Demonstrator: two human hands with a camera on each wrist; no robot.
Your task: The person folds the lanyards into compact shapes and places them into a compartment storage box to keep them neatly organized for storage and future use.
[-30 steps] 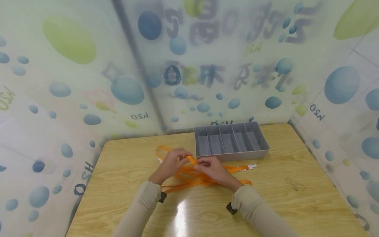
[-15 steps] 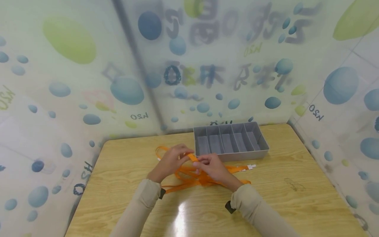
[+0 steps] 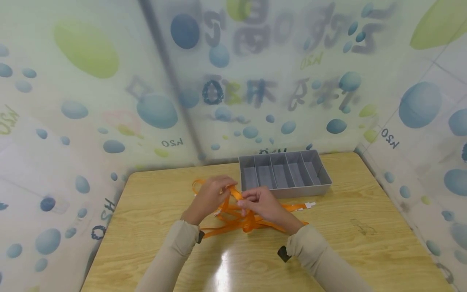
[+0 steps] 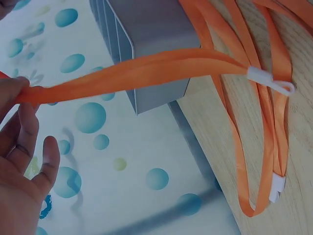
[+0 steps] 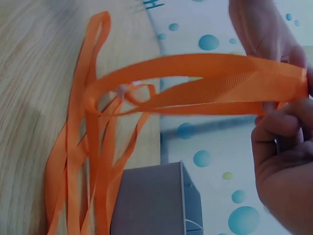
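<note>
Head view, just below the middle of the frame: my left hand [image 3: 211, 198] and right hand [image 3: 265, 204] face each other, each pinching an orange strap [image 3: 236, 192], with a short span showing between them. Other straps [image 3: 219, 232] lie in a loose tangle on the counter [image 3: 365, 259] beneath, just in front of the gray tray [image 3: 303, 192] right of center.

In the left wrist view my pinch sits at the left edge, the other fingers loosely bent apart; the strap runs right to a white clip [image 4: 260, 76] over the tangle. In the right wrist view my fingers curl at the right edge; the exact contact is partly hidden, and the strap loops out to the left with a slight twist.

To handle this well, I'd keep both pinches light but firm enough that the smooth band can't slip, turn its faces flat before bringing my hands closer, and lift the loop clear, since the clip could snag the tangle.
</note>
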